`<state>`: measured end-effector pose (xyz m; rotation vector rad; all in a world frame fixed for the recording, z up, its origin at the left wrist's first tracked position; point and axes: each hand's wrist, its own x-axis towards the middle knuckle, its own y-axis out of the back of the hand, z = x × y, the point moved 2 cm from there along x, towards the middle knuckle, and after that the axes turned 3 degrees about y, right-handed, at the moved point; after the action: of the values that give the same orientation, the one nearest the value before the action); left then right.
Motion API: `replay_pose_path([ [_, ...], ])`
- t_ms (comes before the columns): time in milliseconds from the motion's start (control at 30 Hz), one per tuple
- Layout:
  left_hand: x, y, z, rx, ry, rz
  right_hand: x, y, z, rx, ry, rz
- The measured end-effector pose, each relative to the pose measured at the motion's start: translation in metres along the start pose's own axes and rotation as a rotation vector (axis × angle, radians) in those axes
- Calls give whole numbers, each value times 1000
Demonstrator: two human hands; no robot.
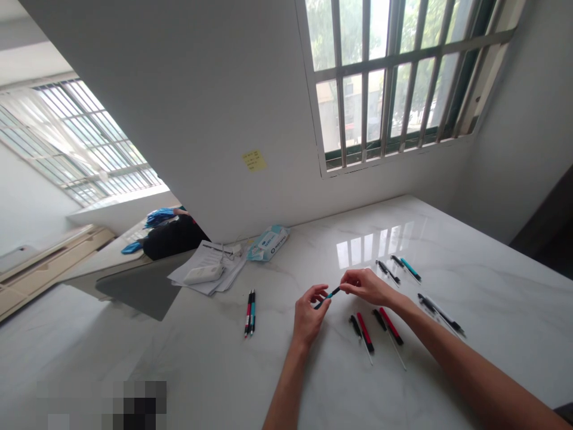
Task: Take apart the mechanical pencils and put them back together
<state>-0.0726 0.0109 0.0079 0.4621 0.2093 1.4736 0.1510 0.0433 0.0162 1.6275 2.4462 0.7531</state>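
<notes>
Together, a slim dark pen [329, 297] with a teal section is pinched between both hands above a white marble table [505, 358]: its lower end is gripped by the left hand [308, 313], and its upper end by the right hand [364, 285]. Just below the right hand, two red pen barrels [366, 332] are laid beside black pen parts [355, 325], with thin refills [396, 352] showing. Further right, a teal pen barrel [410, 269] and a black-and-white pen [441, 313] are set out. Left of the hands, two assembled pens [249, 313] are placed side by side. Beyond them, a stack of papers [208, 269] is weighed down by a white plastic case [203, 275], and a blue-and-white packet of wipes [268, 243] is placed against the wall.
</notes>
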Motion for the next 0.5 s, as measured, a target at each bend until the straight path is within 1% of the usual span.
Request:
replay_pose_path([
  [100,0,0,0,13,-4,3,0,-1,2,34,32,-19],
  [333,0,0,0,14,-15,2,1,1,1,-34,73,18],
  [500,0,0,0,9,-9,-2,1,0,1,-34,75,-5],
])
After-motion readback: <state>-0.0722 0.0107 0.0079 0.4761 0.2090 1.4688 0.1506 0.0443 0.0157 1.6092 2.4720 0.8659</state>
